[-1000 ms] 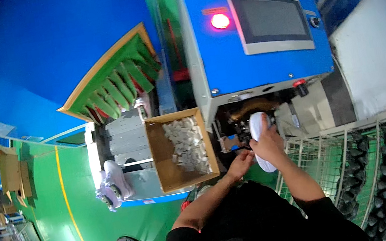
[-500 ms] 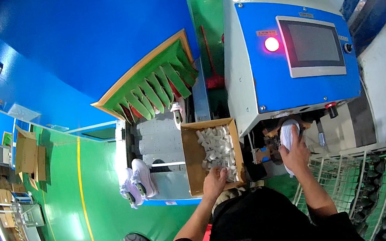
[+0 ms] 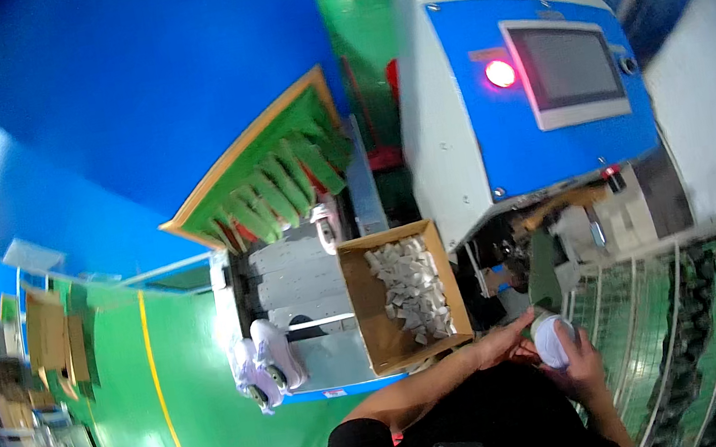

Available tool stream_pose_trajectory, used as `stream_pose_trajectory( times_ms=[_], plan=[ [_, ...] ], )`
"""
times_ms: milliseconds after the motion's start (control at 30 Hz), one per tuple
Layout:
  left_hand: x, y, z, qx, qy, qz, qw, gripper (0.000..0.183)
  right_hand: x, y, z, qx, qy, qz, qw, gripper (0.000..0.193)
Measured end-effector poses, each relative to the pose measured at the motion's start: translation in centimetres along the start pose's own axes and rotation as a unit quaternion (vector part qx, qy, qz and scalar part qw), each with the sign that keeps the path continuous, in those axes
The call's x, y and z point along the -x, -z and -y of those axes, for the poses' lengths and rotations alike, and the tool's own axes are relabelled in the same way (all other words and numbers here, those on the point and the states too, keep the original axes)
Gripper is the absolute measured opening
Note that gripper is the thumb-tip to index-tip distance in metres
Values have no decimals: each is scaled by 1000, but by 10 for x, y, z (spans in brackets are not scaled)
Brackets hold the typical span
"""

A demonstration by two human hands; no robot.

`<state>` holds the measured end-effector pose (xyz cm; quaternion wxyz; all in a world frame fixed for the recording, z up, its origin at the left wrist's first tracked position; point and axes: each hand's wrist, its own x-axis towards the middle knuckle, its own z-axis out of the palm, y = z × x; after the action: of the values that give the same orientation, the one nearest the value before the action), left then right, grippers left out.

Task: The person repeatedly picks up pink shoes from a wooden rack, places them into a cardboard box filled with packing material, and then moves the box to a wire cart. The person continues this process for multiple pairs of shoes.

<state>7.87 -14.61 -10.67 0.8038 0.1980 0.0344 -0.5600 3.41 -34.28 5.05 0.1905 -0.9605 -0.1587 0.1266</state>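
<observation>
In front of my waist, at the right, a white shoe (image 3: 554,344) is between my hands. My right hand (image 3: 585,363) wraps its outer side. Across from the box, my left hand (image 3: 507,342) grips the shoe's near left edge, its fingertips partly hidden. A long dark green piece (image 3: 545,268), possibly a shoe last, rises from the shoe toward the machine. To the left of my left forearm stands an open cardboard box (image 3: 361,306) with many small white pieces (image 3: 410,290).
A blue and white machine (image 3: 456,107) with a screen and a lit red lamp stands ahead. A pair of pale shoes (image 3: 271,357) sits on the conveyor's near left end; another shoe (image 3: 326,226) lies by the green strip curtain (image 3: 279,189). A wire rack (image 3: 667,307) stands right.
The white shoe has come from under the machine toward my body, with the dark green piece now showing. My left hand has left the box and joined my right hand at the shoe.
</observation>
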Motion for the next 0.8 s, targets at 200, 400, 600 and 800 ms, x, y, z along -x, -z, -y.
stream_pose_trajectory(
  times_ms=[200,400,600,800],
  plan=[
    [18,19,22,-143,109,-148,972,55,-64,0,-26,-499,-267,43,823,70],
    [48,-33,-3,-126,50,-264,955,57,-93,-97,-44,-778,-159,-122,596,79],
    [62,-27,-6,-370,-84,-279,882,35,62,-66,-138,-756,-237,-219,570,51],
    [25,-8,3,-320,1,-301,898,16,212,-45,-244,-849,-83,-510,113,43]
  ],
)
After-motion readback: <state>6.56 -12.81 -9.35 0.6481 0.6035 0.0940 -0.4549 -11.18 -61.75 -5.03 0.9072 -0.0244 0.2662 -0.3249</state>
